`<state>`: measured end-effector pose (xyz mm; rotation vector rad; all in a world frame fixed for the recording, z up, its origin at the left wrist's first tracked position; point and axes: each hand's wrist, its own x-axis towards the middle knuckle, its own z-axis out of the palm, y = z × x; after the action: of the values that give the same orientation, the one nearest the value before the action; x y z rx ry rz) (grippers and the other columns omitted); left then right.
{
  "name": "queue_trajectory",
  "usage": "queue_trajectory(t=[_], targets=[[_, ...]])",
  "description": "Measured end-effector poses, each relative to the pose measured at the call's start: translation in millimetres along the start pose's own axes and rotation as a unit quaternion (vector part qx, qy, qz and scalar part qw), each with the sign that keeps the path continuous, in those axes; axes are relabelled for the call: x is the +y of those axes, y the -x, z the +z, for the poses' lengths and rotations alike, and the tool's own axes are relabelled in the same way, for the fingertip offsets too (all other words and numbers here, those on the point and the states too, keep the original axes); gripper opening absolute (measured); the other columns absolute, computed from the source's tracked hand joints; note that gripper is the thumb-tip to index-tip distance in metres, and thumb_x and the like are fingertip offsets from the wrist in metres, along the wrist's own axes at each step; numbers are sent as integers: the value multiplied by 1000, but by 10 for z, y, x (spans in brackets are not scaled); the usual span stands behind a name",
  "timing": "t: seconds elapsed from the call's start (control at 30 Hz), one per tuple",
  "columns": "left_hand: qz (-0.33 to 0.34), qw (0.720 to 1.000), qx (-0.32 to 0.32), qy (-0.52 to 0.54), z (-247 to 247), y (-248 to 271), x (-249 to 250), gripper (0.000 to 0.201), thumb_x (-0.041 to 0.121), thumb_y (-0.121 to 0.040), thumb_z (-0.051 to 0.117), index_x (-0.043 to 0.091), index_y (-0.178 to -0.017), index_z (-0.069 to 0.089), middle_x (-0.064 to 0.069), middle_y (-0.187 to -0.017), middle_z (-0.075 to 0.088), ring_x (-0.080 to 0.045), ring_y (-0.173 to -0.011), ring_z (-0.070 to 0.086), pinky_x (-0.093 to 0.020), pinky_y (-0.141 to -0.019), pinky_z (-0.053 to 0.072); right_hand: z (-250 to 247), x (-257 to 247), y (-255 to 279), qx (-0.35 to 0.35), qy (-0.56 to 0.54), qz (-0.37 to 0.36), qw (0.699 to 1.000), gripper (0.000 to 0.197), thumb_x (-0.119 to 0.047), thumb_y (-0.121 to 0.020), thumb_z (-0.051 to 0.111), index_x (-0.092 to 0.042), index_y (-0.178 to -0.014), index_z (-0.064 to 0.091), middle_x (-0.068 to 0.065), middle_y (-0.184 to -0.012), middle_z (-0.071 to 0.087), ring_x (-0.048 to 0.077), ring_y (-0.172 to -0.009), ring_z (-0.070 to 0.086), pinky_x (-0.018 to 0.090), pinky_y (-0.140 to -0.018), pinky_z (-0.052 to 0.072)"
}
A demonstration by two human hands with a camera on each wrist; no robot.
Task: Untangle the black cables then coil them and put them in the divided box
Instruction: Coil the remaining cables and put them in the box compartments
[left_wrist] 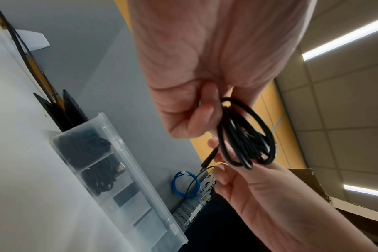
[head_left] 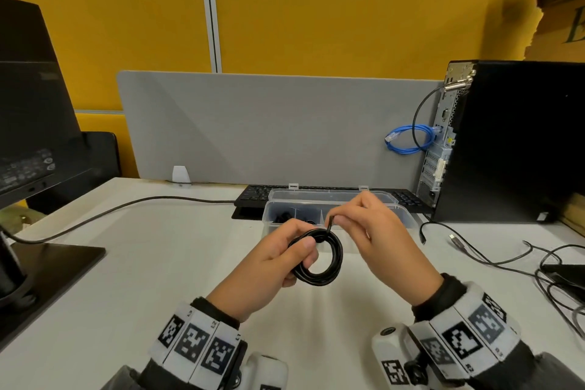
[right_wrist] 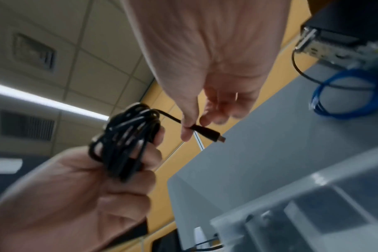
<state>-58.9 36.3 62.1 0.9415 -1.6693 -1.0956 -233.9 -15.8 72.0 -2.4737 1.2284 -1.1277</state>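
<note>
A monitor (head_left: 28, 111) stands at the tabletop's left edge, a black keyboard (head_left: 253, 196) along the back, a desktop tower (head_left: 512, 142) with blue network cable (head_left: 408, 139) at right.

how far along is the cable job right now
Done: the divided box already holds black coils in two compartments. In hand: the left hand grips a nearly finished coil, while the right hand pinches its plug end. Left: boxing this coil, then the loose cables lying on the desk at right.

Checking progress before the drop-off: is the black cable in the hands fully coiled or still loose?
Nearly coiled: the left hand grips the coiled cable, while the right hand pinches its free plug end.
</note>
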Motion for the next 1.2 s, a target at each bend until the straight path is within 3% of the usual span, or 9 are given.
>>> queue_trajectory(t=[0.07, 0.2, 0.33, 0.47, 0.57, 0.63, 0.77, 0.93, 1.2], targets=[[5, 1000, 8, 3, -1, -6, -16, 21, 30, -90, 43, 18, -101, 56, 13, -65, 47, -3, -55, 36, -16, -51, 31, -3, -18, -13, -38, -86, 42, 995, 19, -19, -94, 50, -28, -89, 67, -10, -78, 48, 1, -67, 49, 11, -67, 36], [11, 999, 37, -20, -2, -16, -53, 23, 32, -89, 45, 21, -105, 57, 17, -71, 50, -3, -57, 38, -17, -52, 34, 6, -74, -4, -58, -275, 112, 953, 22, -9, -95, 48, -16, -91, 68, 11, -85, 66, 11, -67, 59, 21, -61, 50], [10, 997, 63, -52, -4, -19, -73, 17, 25, -97, 43, 25, -107, 57, 13, -84, 56, -6, -59, 40, -18, -54, 37, 26, -120, 12, -79, -372, 158, 911, 19, -9, -95, 48, -5, -96, 66, 10, -82, 67, 18, -72, 61, 22, -60, 50], [-1, 996, 76, -53, -9, -18, -78, 17, 21, -97, 42, 25, -104, 56, 9, -79, 56, -8, -62, 41, -21, -53, 35, 29, -165, 33, -99, -475, 196, 852, 16, -10, -94, 49, -1, -99, 61, 15, -84, 65, 22, -71, 60, 23, -60, 52], [-8, 996, 76, -52, -4, -15, -70, 14, 20, -96, 43, 24, -102, 56, 10, -71, 54, -6, -57, 39, -20, -51, 33, 41, -206, 42, -109, -495, 210, 836, 14, -11, -94, 49, -5, -97, 61, 10, -76, 65, 19, -66, 61, 25, -60, 52], [-8, 996, 76, -52, -6, -16, -74, 13, 19, -96, 44, 23, -101, 55, 10, -69, 55, -4, -55, 39, -18, -49, 32, 38, -242, 50, -111, -499, 216, 832, 13, -16, -95, 49, -9, -94, 60, 4, -70, 65, 15, -62, 61, 24, -60, 52], [-8, 995, 79, -63, -18, -25, -88, 12, 19, -95, 46, 21, -102, 56, 13, -64, 55, -3, -51, 38, -16, -48, 33, 23, -300, 75, -134, -466, 191, 854, 31, -29, -81, 64, -15, -107, 54, 11, -84, 69, 19, -76, 67, 27, -68, 53], [-11, 994, 96, -57, -30, -29, -95, 11, 16, -94, 49, 19, -99, 58, 9, -64, 57, -5, -52, 40, -16, -47, 33, 15, -283, 101, -151, -393, 143, 896, 45, -8, -79, 71, -32, -109, 48, 9, -88, 67, 18, -82, 63, 34, -81, 52], [-16, 994, 94, -45, -11, -39, -86, 16, 14, -94, 49, 22, -104, 57, 11, -60, 61, 0, -50, 42, -17, -48, 34, -37, -318, 106, -167, -366, 108, 909, 44, 2, -76, 67, -32, -99, 52, 7, -86, 65, 13, -78, 60, 24, -69, 50]])
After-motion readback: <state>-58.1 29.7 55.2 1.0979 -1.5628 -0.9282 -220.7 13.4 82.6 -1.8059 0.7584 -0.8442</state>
